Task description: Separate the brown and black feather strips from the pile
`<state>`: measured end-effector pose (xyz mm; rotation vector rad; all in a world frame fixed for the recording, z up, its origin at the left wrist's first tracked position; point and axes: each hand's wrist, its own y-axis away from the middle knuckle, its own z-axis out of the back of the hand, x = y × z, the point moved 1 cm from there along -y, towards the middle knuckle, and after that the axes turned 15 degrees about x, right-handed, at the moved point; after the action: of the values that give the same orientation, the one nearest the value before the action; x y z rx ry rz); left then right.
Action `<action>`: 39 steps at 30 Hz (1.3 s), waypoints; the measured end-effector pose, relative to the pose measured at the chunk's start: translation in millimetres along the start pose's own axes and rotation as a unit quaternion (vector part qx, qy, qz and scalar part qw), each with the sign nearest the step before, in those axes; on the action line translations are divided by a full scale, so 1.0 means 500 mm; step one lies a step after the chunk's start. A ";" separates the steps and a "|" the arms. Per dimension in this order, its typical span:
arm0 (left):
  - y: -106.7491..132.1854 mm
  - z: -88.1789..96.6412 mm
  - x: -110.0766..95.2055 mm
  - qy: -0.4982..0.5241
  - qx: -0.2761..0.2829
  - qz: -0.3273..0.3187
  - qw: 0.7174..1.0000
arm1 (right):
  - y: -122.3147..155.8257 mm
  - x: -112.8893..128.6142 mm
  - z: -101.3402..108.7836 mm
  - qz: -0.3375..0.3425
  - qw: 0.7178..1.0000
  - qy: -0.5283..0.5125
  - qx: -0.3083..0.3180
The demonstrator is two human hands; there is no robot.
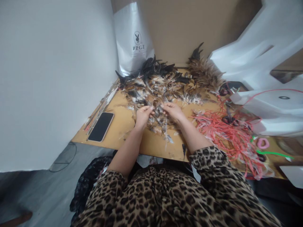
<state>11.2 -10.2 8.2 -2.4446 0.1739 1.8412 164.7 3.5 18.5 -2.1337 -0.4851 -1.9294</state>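
Observation:
Brown, white and black feathers point(151, 85) lie heaped over the back and middle of the wooden table. At the heap's near side my left hand point(143, 114) is closed, thumb and fingertips pinched at feathers. Facing it a short way to the right, my right hand point(173, 111) pinches feathers too. Small grey and brown feathers point(161, 121) spread between and below the two hands. Exactly which feathers each hand grips is hard to separate from the pile behind.
A dark-screened phone point(101, 126) lies at the table's left. Tangled red strings point(220, 132) cover the right side, near a pink ring point(262, 143). A silver bag point(132, 41) stands behind the feathers. A white sewing machine-like body point(279, 104) bounds the far right.

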 end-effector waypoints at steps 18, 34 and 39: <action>0.013 -0.016 0.006 0.044 0.097 0.066 0.992 | 0.002 0.006 -0.028 0.061 0.991 0.105 -0.050; 0.003 -0.002 0.005 0.158 0.111 0.073 0.978 | 0.011 0.013 -0.011 0.006 1.000 0.010 -0.014; 0.005 -0.002 0.011 0.137 0.154 0.079 0.975 | 0.012 0.011 -0.028 -0.006 0.999 -0.021 0.025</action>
<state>13.5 -13.0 3.0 -2.5031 0.6368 1.3880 154.9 -6.6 26.0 -2.1485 -0.5496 -1.8627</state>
